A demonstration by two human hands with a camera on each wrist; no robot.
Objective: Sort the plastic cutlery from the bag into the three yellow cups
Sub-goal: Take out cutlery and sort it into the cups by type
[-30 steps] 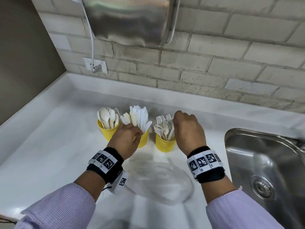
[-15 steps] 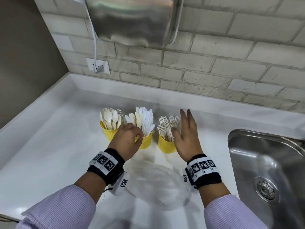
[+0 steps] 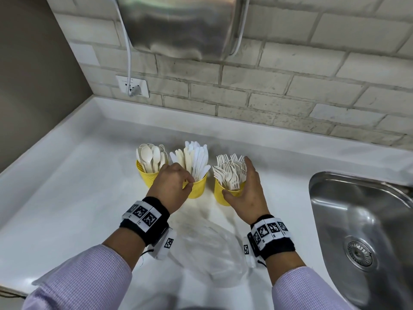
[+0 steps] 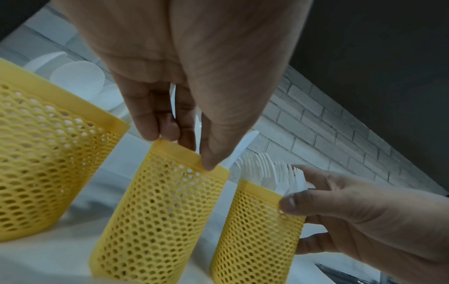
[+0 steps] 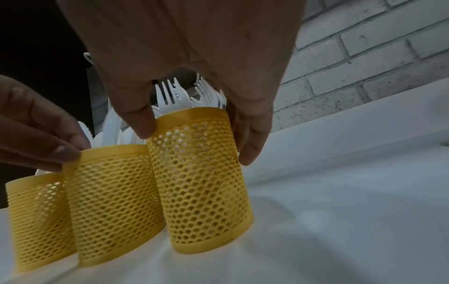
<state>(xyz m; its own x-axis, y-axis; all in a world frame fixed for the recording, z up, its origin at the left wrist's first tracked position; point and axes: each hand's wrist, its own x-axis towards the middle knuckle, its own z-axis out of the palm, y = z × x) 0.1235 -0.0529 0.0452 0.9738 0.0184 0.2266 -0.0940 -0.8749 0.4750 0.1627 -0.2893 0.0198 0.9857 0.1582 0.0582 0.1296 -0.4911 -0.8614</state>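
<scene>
Grip status: your left hand (image 3: pixel 173 183) pinches the rim of the middle cup (image 3: pixel 197 189) holding knives (image 3: pixel 196 159); your right hand (image 3: pixel 247 193) holds the fork cup (image 3: pixel 221 194), thumb on front, fingers behind. The spoon cup (image 3: pixel 148 179) stands left. The bag (image 3: pixel 210 249) lies flat on the desk (image 3: pixel 67 198) nearer you.

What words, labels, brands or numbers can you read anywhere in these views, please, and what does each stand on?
None can be read.
Black-and-white square marker tags on the left wristband: coded patterns only; small marks at their edges are too small to read.
The same tags on the right wristband: patterns only.
White wall outlet: faint marks, blurred.
Shiny steel wall dispenser: no readable brand.
Yellow perforated plastic cups: no print.
</scene>
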